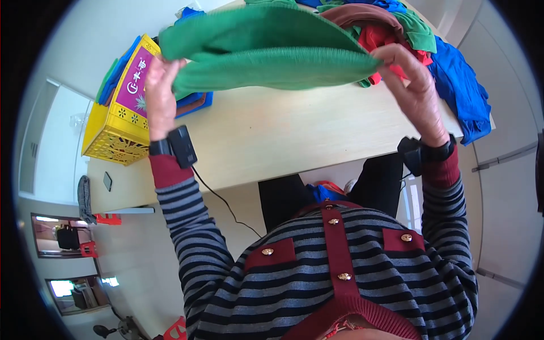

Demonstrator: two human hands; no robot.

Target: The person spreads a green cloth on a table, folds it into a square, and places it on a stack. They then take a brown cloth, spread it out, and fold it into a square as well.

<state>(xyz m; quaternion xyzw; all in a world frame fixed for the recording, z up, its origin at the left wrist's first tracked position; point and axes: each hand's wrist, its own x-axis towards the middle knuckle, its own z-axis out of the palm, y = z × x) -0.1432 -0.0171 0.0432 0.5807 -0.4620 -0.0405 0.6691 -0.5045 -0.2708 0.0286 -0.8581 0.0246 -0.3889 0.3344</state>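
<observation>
At the bottom of the frame, a striped knit sweater (249, 294) in grey and black carries ribbed maroon trim and domed, gold-coloured buttons. Just above it, black trousers (283, 195) reach under the near edge of the table (243, 147), whose smooth, pale top has a faint wood-like grain. Each wrist bears a boxy black device; from the left one (184, 147) a thin cable (224, 198) droops towards the sweater.

The left hand (162, 90), left of upper centre, has its fingers curled round one end of a green cloth (283, 68). The right hand (416, 85), upper right, is partly open, thumb and fingers pinching the other end. Between them the soft cloth spans the upper middle, raised above the table, its two layers parted into a long, lens-shaped opening with stitched edges; it hides part of the tabletop behind.

At the left, a rigid yellow crate (116, 130) with flower-shaped cutouts and a purple panel stands on the table near the left hand, folded fabric along its far side. Farther off, at upper right, lie crumpled red cloth (374, 39), a rounded brown fold (368, 14) and blue cloth (462, 85) hanging over the table's edge.
</observation>
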